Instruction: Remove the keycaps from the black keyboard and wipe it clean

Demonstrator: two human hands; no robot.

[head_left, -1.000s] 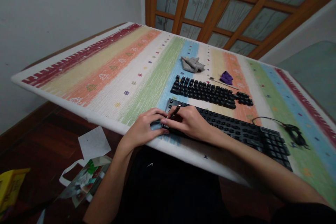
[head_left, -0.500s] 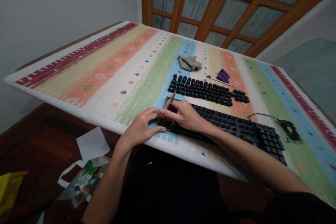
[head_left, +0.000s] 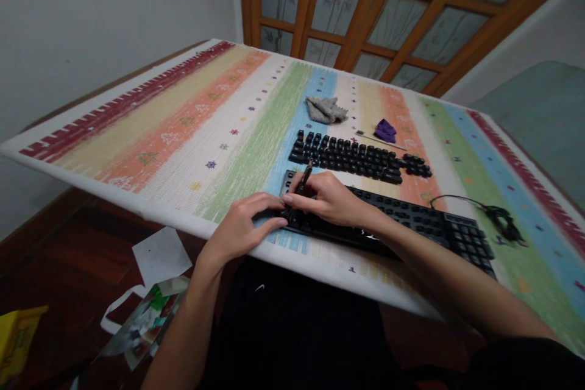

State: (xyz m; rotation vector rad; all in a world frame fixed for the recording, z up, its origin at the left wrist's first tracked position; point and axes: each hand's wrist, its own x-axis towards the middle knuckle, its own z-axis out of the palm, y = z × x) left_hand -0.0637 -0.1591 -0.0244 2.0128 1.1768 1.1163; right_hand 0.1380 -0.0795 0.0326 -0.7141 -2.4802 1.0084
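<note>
A black keyboard [head_left: 402, 213] lies along the near table edge, its main section stripped of keycaps and its number pad still capped. My left hand [head_left: 242, 222] grips its left end, with thumb and fingers on either side of the corner. In my right hand [head_left: 324, 195] is a slim dark pen-like tool [head_left: 307, 175], pinched upright between thumb and fingers. Its lower tip is down at the keyboard's left end, hidden by my fingers. Behind the keyboard, loose black keycaps [head_left: 347, 155] stand in rows in their layout order.
Beyond the keycaps lie a grey cloth [head_left: 325, 109], a purple cloth [head_left: 385, 131] and a thin stick-like brush [head_left: 381, 140]. A coiled black cable [head_left: 503, 222] rests right of the keyboard. On the floor at left are a bag [head_left: 150, 317] and a yellow packet [head_left: 21, 338].
The tool in my right hand now leans more to the right, and that hand has shifted slightly right. My left hand stays at the keyboard's left end. The view has moved slightly.
</note>
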